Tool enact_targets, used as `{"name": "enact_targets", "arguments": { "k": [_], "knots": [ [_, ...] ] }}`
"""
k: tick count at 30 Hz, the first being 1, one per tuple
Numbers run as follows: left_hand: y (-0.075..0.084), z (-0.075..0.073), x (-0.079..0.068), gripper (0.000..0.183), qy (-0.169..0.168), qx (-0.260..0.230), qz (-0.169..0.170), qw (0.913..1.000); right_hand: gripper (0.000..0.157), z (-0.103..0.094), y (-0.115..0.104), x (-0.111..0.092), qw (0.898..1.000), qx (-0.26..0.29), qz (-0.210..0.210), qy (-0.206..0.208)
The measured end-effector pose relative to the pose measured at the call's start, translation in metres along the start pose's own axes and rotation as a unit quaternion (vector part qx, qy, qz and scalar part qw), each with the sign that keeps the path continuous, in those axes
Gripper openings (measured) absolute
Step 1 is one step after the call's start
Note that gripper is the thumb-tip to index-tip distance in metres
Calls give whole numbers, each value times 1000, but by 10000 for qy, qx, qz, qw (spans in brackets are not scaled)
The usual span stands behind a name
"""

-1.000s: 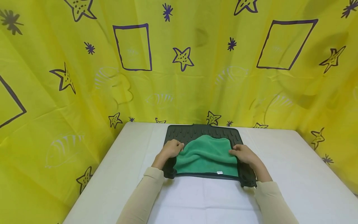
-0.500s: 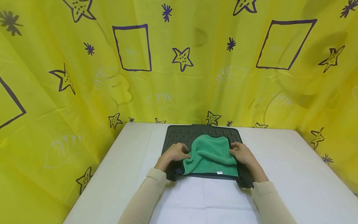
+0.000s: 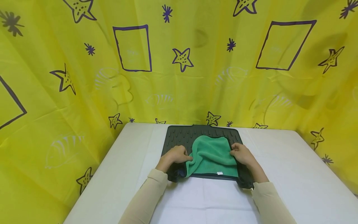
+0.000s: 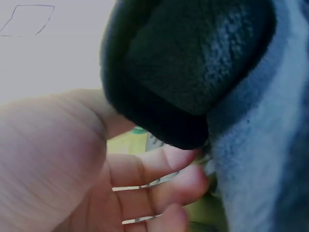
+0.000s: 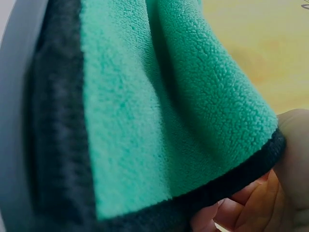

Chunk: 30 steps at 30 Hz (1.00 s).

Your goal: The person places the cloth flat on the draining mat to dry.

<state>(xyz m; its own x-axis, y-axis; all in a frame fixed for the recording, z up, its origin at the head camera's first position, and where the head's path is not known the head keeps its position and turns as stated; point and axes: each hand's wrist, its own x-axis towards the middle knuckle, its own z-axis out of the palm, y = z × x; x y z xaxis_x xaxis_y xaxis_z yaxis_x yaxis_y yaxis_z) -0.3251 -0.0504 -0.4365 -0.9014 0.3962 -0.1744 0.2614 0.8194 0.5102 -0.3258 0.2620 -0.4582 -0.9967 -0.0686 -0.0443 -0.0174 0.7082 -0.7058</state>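
Note:
A green plush towel (image 3: 213, 152) with dark edging and a dark underside lies rumpled on a dark ridged mat (image 3: 180, 137). My left hand (image 3: 177, 154) pinches its left edge, which is gathered inward into a fold. In the left wrist view the dark underside (image 4: 169, 63) of the towel curls up above the fingers, and the thumb is partly hidden behind it. On the other side, my right hand (image 3: 242, 154) pinches the right edge between thumb and fingers. A small white label (image 3: 219, 173) shows near the towel's front edge.
The mat rests on a table with a white cover (image 3: 134, 146). Behind and around it hangs a yellow curtain (image 3: 195, 87) printed with stars and fish. Dark bunched corners (image 3: 244, 183) sit at the mat's front.
My left hand has moved right, drawing the towel's left side inward and baring more of the mat there. The right hand has stayed nearly in place at the right edge.

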Motion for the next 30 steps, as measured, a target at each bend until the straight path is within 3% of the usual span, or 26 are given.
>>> {"name": "enact_targets", "arguments": {
  "k": [2, 5, 15, 19, 25, 28, 30],
  "knots": [
    [1, 0, 0, 52, 24, -15, 75, 10000, 29, 1, 1, 0, 10000, 18, 56, -5],
    [0, -2, 0, 48, 154, -61, 165, 9997, 29, 1, 1, 0, 9999, 78, 89, -17],
    [-8, -12, 0, 13, 1288, -404, -19, 9908, 26, 1, 2, 1, 9997, 137, -13, 199],
    [-13, -13, 3, 8, 1950, -595, -192, 9788, 31, 0, 2, 0, 9997, 84, 157, 187],
    [-20, -9, 7, 9, 3000, -993, -229, 9485, 34, -5, -1, -1, 9984, 361, 203, 393],
    [-23, -7, 9, 15, 3292, -1041, -11, 9385, 33, -8, -4, -2, 9972, 474, 149, 551],
    [-24, -6, 11, 19, 3294, -1063, 149, 9381, 33, -9, -6, -3, 9977, 477, 156, 461]
  ]
}}
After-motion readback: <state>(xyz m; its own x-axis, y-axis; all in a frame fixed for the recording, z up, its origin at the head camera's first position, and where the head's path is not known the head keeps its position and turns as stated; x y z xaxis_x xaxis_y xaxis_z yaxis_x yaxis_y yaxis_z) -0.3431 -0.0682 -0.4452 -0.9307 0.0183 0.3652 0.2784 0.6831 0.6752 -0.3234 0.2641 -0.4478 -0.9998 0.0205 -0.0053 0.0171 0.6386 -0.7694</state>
